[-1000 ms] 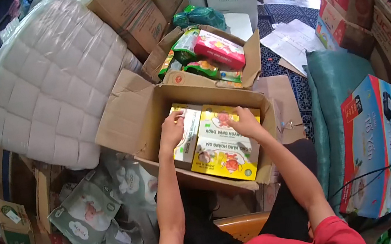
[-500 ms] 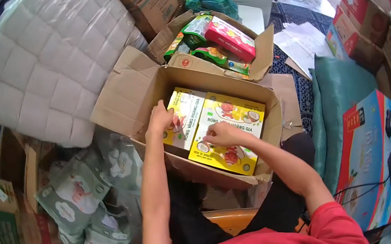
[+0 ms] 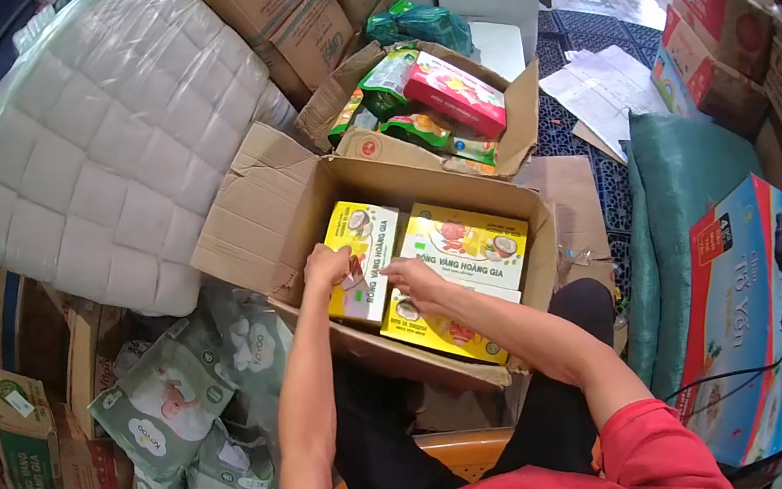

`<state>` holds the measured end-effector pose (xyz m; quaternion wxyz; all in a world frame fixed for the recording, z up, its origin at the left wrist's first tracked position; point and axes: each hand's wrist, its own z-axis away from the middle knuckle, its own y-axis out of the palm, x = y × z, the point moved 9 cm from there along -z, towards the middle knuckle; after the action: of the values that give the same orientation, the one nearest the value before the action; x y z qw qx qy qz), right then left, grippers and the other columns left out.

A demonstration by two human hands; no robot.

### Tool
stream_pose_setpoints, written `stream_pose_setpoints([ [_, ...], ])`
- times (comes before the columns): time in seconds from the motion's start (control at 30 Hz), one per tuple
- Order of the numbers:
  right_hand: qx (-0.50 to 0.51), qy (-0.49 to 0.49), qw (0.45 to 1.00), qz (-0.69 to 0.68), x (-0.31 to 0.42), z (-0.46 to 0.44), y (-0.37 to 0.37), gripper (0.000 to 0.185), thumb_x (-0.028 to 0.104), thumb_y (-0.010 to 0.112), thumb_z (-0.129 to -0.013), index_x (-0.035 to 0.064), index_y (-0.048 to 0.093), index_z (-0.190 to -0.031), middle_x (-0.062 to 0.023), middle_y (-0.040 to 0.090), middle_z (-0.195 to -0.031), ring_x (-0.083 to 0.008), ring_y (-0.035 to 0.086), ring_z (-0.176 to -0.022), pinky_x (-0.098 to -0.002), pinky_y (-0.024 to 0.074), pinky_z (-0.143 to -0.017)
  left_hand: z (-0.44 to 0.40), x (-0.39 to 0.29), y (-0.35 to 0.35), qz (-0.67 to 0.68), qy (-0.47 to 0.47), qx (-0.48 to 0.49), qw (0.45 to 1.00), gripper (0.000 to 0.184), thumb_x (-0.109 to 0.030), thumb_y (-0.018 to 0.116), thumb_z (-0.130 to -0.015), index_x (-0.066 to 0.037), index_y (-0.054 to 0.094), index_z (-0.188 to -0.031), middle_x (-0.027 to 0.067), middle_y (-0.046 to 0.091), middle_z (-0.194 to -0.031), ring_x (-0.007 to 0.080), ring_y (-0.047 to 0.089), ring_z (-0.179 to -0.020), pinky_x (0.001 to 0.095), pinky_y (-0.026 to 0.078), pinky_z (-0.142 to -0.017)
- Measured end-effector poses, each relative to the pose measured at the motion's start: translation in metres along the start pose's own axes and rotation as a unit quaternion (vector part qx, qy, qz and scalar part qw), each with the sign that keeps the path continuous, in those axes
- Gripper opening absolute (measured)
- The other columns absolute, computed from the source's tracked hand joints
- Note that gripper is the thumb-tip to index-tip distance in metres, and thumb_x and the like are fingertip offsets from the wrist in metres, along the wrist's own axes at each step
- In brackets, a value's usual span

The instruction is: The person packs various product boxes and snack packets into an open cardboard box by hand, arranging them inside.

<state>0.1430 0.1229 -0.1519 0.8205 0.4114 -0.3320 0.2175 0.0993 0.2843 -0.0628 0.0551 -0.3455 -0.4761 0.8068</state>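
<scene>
An open cardboard box (image 3: 250,215) stands in front of me, its left flap folded outward. Inside it lie a yellow and white carton (image 3: 361,234) at the left and more yellow cartons (image 3: 466,238) at the right. My left hand (image 3: 325,267) rests at the left edge of the left carton, fingers bent over it. My right hand (image 3: 417,281) touches the area between the left and right cartons, its index finger stretched toward the left one. What lies under the fingers of both hands is partly hidden.
Behind is a second open box (image 3: 523,113) with a pink carton (image 3: 454,93) and green packets. A large plastic-wrapped white bundle (image 3: 95,157) is at the left, grey-green packs (image 3: 173,409) below it. Green cushions (image 3: 693,199) and a blue-red box (image 3: 742,324) stand at the right.
My right hand has moved from the right cartons leftward to the left carton's edge. My left hand stays at the left carton. The camera view has shifted.
</scene>
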Motion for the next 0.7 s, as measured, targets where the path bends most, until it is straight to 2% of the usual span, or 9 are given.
stream_pose_setpoints([
  [0.03,-0.044,0.036,0.998,-0.020,0.005,0.021,0.004,0.033,0.014,0.060,-0.085,0.0129,0.059,-0.118,-0.0013,0.060,-0.116,-0.0160,0.050,-0.108,-0.0376,0.0332,-0.096,0.006,0.004,-0.008,-0.024,-0.016,-0.033,0.999,0.050,-0.034,0.064,-0.081,0.007,0.061,-0.109,0.0293,0.063,-0.111,0.0399,0.063,-0.101,0.0466,0.050,-0.086],
  [0.07,-0.033,0.007,0.999,-0.020,0.010,0.023,0.006,0.038,0.013,0.059,-0.085,0.0138,0.055,-0.124,-0.0007,0.058,-0.119,-0.0155,0.049,-0.110,-0.0371,0.0339,-0.096,0.023,-0.003,-0.019,-0.025,0.013,-0.095,0.995,0.060,-0.039,0.063,-0.081,0.009,0.054,-0.116,0.0312,0.059,-0.113,0.0442,0.059,-0.105,0.0483,0.047,-0.091],
  [0.13,-0.006,-0.053,0.998,-0.033,0.044,0.050,0.024,0.054,0.013,0.059,-0.085,0.0127,0.043,-0.137,-0.0023,0.051,-0.131,-0.0163,0.047,-0.117,-0.0377,0.0379,-0.095,0.050,-0.024,-0.037,0.003,0.029,-0.118,0.993,0.062,-0.039,0.064,-0.083,0.009,0.049,-0.119,0.0314,0.056,-0.115,0.0443,0.056,-0.108,0.0472,0.045,-0.093],
  [0.3,0.000,-0.274,0.960,0.052,0.117,0.079,0.032,0.061,0.016,0.064,-0.087,0.0102,0.037,-0.141,-0.0087,0.046,-0.134,-0.0196,0.043,-0.127,-0.0374,0.0427,-0.097,0.135,-0.067,-0.078,0.153,0.139,-0.276,0.939,0.056,-0.026,0.067,-0.085,0.009,0.043,-0.121,0.0284,0.051,-0.118,0.0385,0.053,-0.109,0.0434,0.041,-0.096],
  [0.37,-0.003,-0.377,0.922,0.092,0.143,0.094,0.034,0.061,0.018,0.066,-0.087,0.0099,0.037,-0.140,-0.0100,0.045,-0.135,-0.0210,0.042,-0.128,-0.0381,0.0424,-0.099,0.161,-0.086,-0.084,0.227,0.114,-0.259,0.932,0.055,-0.023,0.067,-0.087,0.007,0.040,-0.124,0.0248,0.052,-0.119,0.0337,0.053,-0.112,0.0406,0.042,-0.096],
  [0.47,-0.036,-0.510,0.836,0.200,0.199,0.135,0.035,0.061,0.016,0.067,-0.086,0.0080,0.039,-0.139,-0.0139,0.043,-0.135,-0.0247,0.042,-0.128,-0.0386,0.0398,-0.104,0.181,-0.134,-0.096,0.402,0.205,-0.229,0.863,0.060,-0.019,0.067,-0.088,0.004,0.035,-0.134,0.0170,0.053,-0.124,0.0238,0.054,-0.113,0.0347,0.044,-0.095],
  [0.57,-0.087,-0.629,0.712,0.300,0.259,0.179,0.031,0.059,0.003,0.061,-0.082,0.0052,0.041,-0.138,-0.0162,0.045,-0.136,-0.0302,0.043,-0.129,-0.0386,0.0355,-0.108,0.163,-0.173,-0.105,0.380,0.340,-0.235,0.827,0.065,-0.015,0.070,-0.086,0.001,0.034,-0.137,0.0132,0.051,-0.128,0.0214,0.052,-0.116,0.0355,0.042,-0.100],
  [0.6,-0.106,-0.640,0.688,0.326,0.275,0.187,0.022,0.060,0.002,0.060,-0.081,0.0049,0.042,-0.137,-0.0164,0.045,-0.137,-0.0313,0.043,-0.129,-0.0385,0.0358,-0.108,0.142,-0.182,-0.099,0.477,0.331,-0.162,0.798,0.064,-0.014,0.073,-0.083,-0.002,0.038,-0.136,0.0107,0.054,-0.125,0.0207,0.054,-0.113,0.0341,0.048,-0.094],
  [0.7,-0.146,-0.650,0.665,0.337,0.303,0.203,-0.005,0.054,0.005,0.060,-0.086,0.0029,0.043,-0.137,-0.0189,0.045,-0.136,-0.0340,0.042,-0.130,-0.0388,0.0335,-0.109,0.117,-0.221,-0.083,0.449,0.318,-0.123,0.826,0.055,-0.007,0.075,-0.080,0.002,0.046,-0.127,0.0123,0.059,-0.118,0.0210,0.060,-0.103,0.0327,0.050,-0.086],
])
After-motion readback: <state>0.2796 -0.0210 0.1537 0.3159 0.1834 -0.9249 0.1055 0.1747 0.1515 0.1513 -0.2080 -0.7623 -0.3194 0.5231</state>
